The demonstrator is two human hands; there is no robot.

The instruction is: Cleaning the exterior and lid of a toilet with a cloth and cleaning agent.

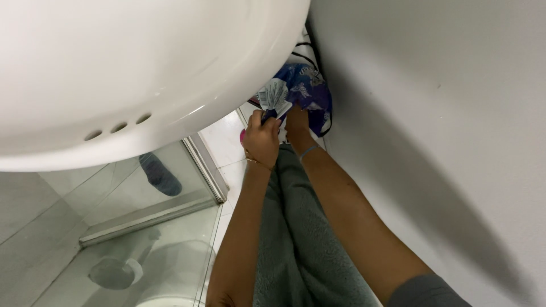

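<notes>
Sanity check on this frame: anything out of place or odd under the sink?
Nothing damaged or spilled. A blue-purple printed bag sits crammed between the white sink and the wall, both hands on it: left hand, right hand.

sink basin [131,68] overhead at left | wall [443,113] at right | plastic package [298,88] below the basin rim, against the wall | left hand [261,139] and right hand [297,122] side by side on the package | glass shower door [142,187] lower left

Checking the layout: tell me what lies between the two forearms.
In the head view, a grey towel hangs between the forearms, below the left hand and right hand, which reach the blue-purple package.
</notes>
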